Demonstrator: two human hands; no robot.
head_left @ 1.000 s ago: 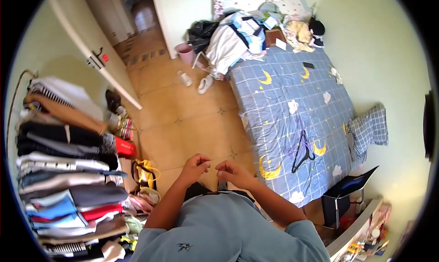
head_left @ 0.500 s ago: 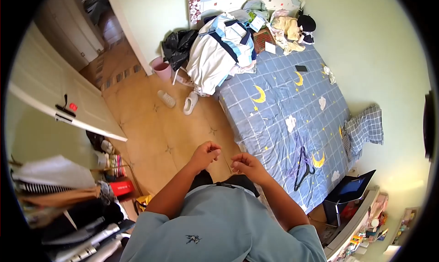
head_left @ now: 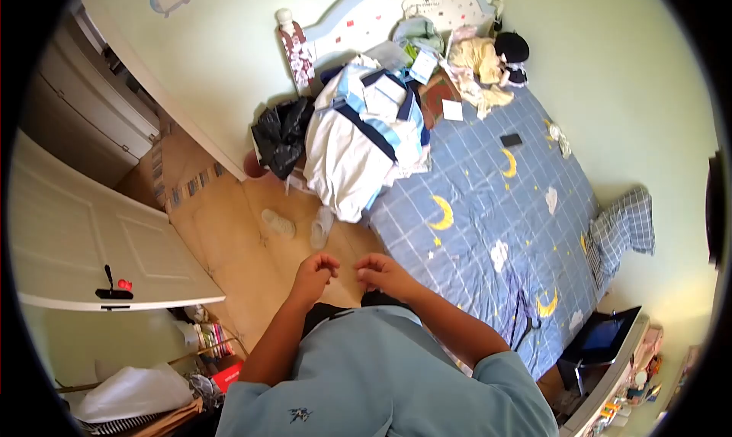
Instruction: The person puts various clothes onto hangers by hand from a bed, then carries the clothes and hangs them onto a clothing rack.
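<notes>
My left hand (head_left: 315,275) and my right hand (head_left: 381,272) are raised in front of my waist with a small gap between them. Both have loosely curled fingers and hold nothing. Nearest to the right hand is the bed (head_left: 465,162), its blue checked sheet printed with moons and clouds. Beyond the left hand, pale slippers (head_left: 322,227) lie on the tiled floor. A white, light-blue and navy garment (head_left: 343,155) is heaped over the bed's near corner. Neither hand touches any of these things.
A white door (head_left: 99,231) stands open at left, above a cluttered rack with a white bag (head_left: 133,393). A black plastic bag (head_left: 284,136) hangs beside the bed. On the bed lie a dark phone (head_left: 511,139) and a checked pillow (head_left: 625,222). A tablet-like screen (head_left: 602,334) stands at right.
The view has shifted, so the bed and doorway sit lower in it and more of the headboard shows. My hands stay raised and empty, now slightly further left in view.
</notes>
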